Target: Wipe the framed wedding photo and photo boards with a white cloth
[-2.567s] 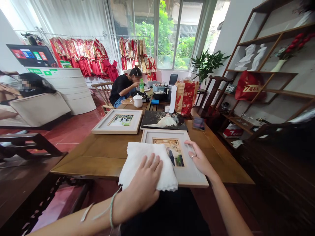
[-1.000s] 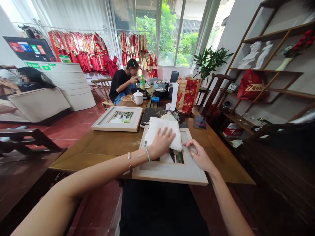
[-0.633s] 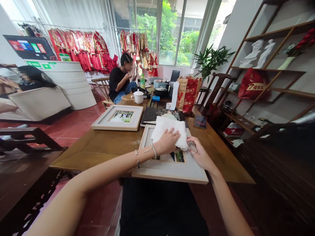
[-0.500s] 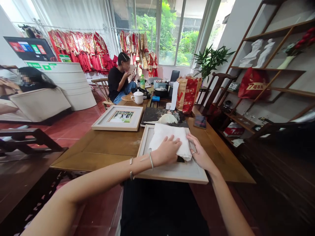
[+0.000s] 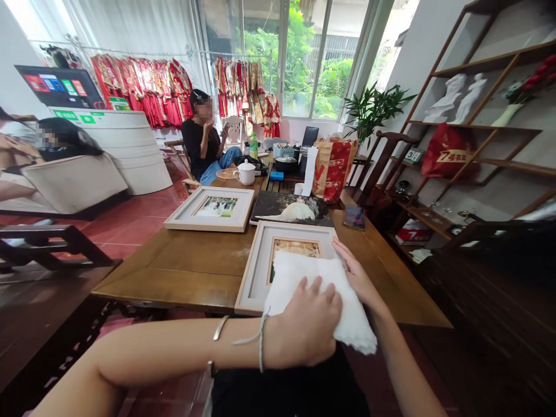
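Observation:
My left hand (image 5: 306, 321) presses on a folded white cloth (image 5: 299, 272) with its fingers bent into it. The cloth lies over the lower part of a light wooden picture frame (image 5: 256, 249), and one corner hangs past the near edge. At the frame's right side my right hand (image 5: 356, 272) grips the edge, its fingers partly hidden by the cloth. A framed photo (image 5: 295, 249) shows above the cloth, inside a pale mat. Bracelets sit on my left wrist.
A second framed picture (image 5: 174, 217) lies at the left on the wooden table (image 5: 174, 266). Behind my frame is a dark photo panel (image 5: 269, 202). Farther back stand a white lidded mug (image 5: 246, 172), a red-and-brown paper bag (image 5: 334, 168) and a seated person (image 5: 204, 139).
My left hand has drawn the cloth down toward me, from the frame's upper part to its near edge, uncovering the photo's top. My right hand stays at the frame's right side.

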Action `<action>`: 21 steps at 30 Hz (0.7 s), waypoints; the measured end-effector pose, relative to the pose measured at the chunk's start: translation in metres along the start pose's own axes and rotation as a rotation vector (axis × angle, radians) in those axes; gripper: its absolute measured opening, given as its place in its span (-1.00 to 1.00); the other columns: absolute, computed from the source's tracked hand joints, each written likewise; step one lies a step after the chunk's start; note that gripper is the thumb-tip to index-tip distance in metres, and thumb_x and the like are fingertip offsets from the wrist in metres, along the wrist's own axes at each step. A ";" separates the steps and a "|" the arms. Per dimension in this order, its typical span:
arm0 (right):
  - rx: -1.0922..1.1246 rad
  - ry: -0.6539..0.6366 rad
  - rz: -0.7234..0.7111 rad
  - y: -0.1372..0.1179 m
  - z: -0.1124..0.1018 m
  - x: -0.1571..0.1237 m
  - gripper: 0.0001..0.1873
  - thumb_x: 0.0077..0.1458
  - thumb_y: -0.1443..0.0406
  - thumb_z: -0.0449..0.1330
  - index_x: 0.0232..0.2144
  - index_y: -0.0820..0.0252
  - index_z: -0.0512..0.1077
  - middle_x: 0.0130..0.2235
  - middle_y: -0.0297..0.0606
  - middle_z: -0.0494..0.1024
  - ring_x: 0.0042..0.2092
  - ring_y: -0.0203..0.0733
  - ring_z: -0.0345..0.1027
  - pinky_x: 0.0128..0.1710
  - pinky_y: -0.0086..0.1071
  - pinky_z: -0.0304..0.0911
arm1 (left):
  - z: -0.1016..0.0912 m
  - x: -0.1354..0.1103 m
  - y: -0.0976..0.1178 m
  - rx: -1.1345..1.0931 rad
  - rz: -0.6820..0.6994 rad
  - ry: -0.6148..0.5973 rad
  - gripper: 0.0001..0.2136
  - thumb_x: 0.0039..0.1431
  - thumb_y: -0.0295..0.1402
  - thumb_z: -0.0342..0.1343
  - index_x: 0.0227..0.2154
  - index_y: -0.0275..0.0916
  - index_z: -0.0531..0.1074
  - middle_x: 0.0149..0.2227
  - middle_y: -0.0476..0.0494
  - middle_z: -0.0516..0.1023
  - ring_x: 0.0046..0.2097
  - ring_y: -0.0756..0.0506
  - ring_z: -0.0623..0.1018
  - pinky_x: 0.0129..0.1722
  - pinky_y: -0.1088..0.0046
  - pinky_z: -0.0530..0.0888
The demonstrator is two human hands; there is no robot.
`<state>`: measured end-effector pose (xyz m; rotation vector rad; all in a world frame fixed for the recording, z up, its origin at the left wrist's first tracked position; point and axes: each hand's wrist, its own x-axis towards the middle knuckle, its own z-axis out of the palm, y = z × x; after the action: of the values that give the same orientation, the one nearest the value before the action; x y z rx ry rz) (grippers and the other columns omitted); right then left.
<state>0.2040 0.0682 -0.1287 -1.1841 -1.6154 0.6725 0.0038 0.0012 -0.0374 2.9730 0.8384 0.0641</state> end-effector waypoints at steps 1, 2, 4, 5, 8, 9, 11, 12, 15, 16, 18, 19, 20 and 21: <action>-0.003 -0.001 0.005 -0.001 0.000 0.000 -0.46 0.11 0.29 0.06 0.16 0.01 0.23 0.30 -0.27 0.10 0.32 -0.12 -0.10 0.31 -0.09 -0.19 | 0.004 0.007 -0.005 0.036 -0.046 0.002 -0.50 0.11 -0.32 0.02 0.08 -0.50 0.21 0.15 -0.48 0.27 0.18 -0.39 0.24 0.09 0.00 0.25; -0.007 -0.003 0.005 -0.002 -0.001 -0.001 -0.45 0.10 0.32 0.05 0.16 0.00 0.23 0.30 -0.28 0.12 0.32 -0.13 -0.09 0.31 -0.09 -0.19 | 0.007 0.014 -0.011 0.069 -0.089 0.003 -0.48 0.10 -0.32 0.04 0.09 -0.51 0.19 0.17 -0.50 0.23 0.19 -0.40 0.22 0.09 -0.01 0.24; -0.018 -0.008 -0.001 -0.002 -0.002 -0.001 -0.44 0.08 0.37 0.03 0.16 -0.02 0.23 0.27 -0.29 0.17 0.30 -0.14 -0.05 0.31 -0.09 -0.19 | 0.012 0.031 -0.028 0.123 -0.160 0.018 -0.44 0.07 -0.34 0.08 0.11 -0.52 0.16 0.20 -0.52 0.18 0.21 -0.41 0.18 0.10 0.00 0.22; -0.025 -0.010 -0.005 -0.002 -0.002 -0.001 -0.43 0.07 0.37 0.03 0.16 -0.03 0.24 0.26 -0.30 0.19 0.30 -0.14 -0.03 0.31 -0.09 -0.19 | 0.014 0.039 -0.036 0.144 -0.189 0.039 -0.43 0.07 -0.36 0.08 0.12 -0.52 0.15 0.21 -0.52 0.16 0.22 -0.40 0.16 0.11 0.01 0.21; -0.046 0.002 0.007 0.001 -0.003 -0.001 -0.41 0.05 0.39 0.03 0.15 -0.03 0.25 0.25 -0.30 0.21 0.30 -0.14 -0.02 0.32 -0.10 -0.20 | 0.020 0.060 -0.059 0.186 -0.245 0.112 -0.44 0.07 -0.42 0.05 0.14 -0.53 0.12 0.22 -0.52 0.13 0.24 -0.39 0.12 0.15 0.03 0.15; -0.050 0.005 0.014 0.002 -0.004 0.000 -0.41 0.05 0.40 0.01 0.15 -0.03 0.25 0.25 -0.31 0.20 0.30 -0.14 -0.02 0.32 -0.11 -0.21 | 0.022 0.065 -0.063 0.191 -0.253 0.126 -0.43 0.08 -0.42 0.05 0.15 -0.53 0.11 0.22 -0.53 0.11 0.25 -0.39 0.10 0.16 0.03 0.12; -0.049 0.015 0.025 0.005 -0.003 0.000 -0.43 0.07 0.39 -0.01 0.15 -0.04 0.26 0.25 -0.33 0.20 0.30 -0.15 -0.02 0.32 -0.11 -0.20 | 0.024 0.071 -0.067 0.188 -0.261 0.121 -0.42 0.07 -0.44 0.05 0.16 -0.54 0.09 0.24 -0.55 0.08 0.27 -0.40 0.06 0.17 0.01 0.09; -0.046 0.022 0.028 0.005 -0.003 -0.001 -0.45 0.09 0.37 -0.02 0.14 -0.05 0.26 0.25 -0.33 0.21 0.29 -0.15 -0.02 0.31 -0.11 -0.20 | 0.023 0.072 -0.066 0.181 -0.262 0.105 -0.42 0.06 -0.44 0.05 0.16 -0.54 0.09 0.24 -0.56 0.07 0.27 -0.41 0.05 0.17 0.00 0.09; -0.032 0.039 0.036 0.004 -0.002 -0.001 -0.53 0.16 0.28 -0.03 0.12 -0.04 0.29 0.24 -0.31 0.23 0.29 -0.14 0.00 0.31 -0.11 -0.17 | 0.017 0.067 -0.055 0.134 -0.251 0.031 -0.45 0.04 -0.44 0.04 0.12 -0.54 0.15 0.22 -0.56 0.12 0.25 -0.43 0.09 0.12 -0.03 0.15; -0.027 0.043 0.041 0.003 -0.002 -0.001 -0.55 0.18 0.25 -0.03 0.12 -0.03 0.29 0.24 -0.30 0.24 0.29 -0.13 0.00 0.30 -0.11 -0.17 | 0.014 0.063 -0.049 0.111 -0.238 0.010 -0.47 0.05 -0.43 0.03 0.10 -0.53 0.18 0.20 -0.55 0.15 0.24 -0.42 0.12 0.11 -0.03 0.18; -0.021 0.057 0.059 0.000 -0.001 -0.002 -0.56 0.19 0.20 -0.04 0.11 -0.01 0.30 0.23 -0.28 0.24 0.28 -0.12 0.01 0.30 -0.12 -0.16 | 0.006 0.051 -0.036 0.048 -0.197 -0.014 -0.53 0.07 -0.39 0.01 0.05 -0.51 0.25 0.16 -0.51 0.23 0.21 -0.41 0.19 0.10 -0.01 0.22; -0.016 0.061 0.067 0.000 -0.001 -0.002 -0.56 0.19 0.19 -0.04 0.11 0.00 0.30 0.23 -0.27 0.24 0.28 -0.12 0.01 0.30 -0.13 -0.15 | 0.003 0.044 -0.029 0.005 -0.164 -0.020 -0.55 0.08 -0.38 -0.01 0.04 -0.49 0.27 0.14 -0.48 0.27 0.19 -0.40 0.21 0.10 0.00 0.22; -0.009 0.065 0.073 -0.001 -0.001 -0.002 -0.56 0.19 0.18 -0.04 0.10 0.01 0.31 0.23 -0.26 0.25 0.28 -0.12 0.02 0.29 -0.13 -0.14 | 0.000 0.037 -0.022 -0.045 -0.123 -0.023 -0.56 0.09 -0.37 -0.03 0.03 -0.47 0.29 0.13 -0.43 0.31 0.18 -0.38 0.23 0.11 0.01 0.22; -0.001 0.066 0.076 -0.001 -0.001 -0.002 -0.56 0.19 0.18 -0.04 0.10 0.00 0.31 0.23 -0.26 0.25 0.27 -0.11 0.03 0.29 -0.14 -0.13 | -0.002 0.029 -0.016 -0.100 -0.078 -0.028 -0.57 0.10 -0.36 -0.04 0.03 -0.44 0.30 0.11 -0.39 0.34 0.18 -0.36 0.24 0.12 0.02 0.21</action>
<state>0.2047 0.0661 -0.1287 -1.2613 -1.5223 0.6736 0.0205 0.0299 -0.0357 2.8386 0.9188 0.0586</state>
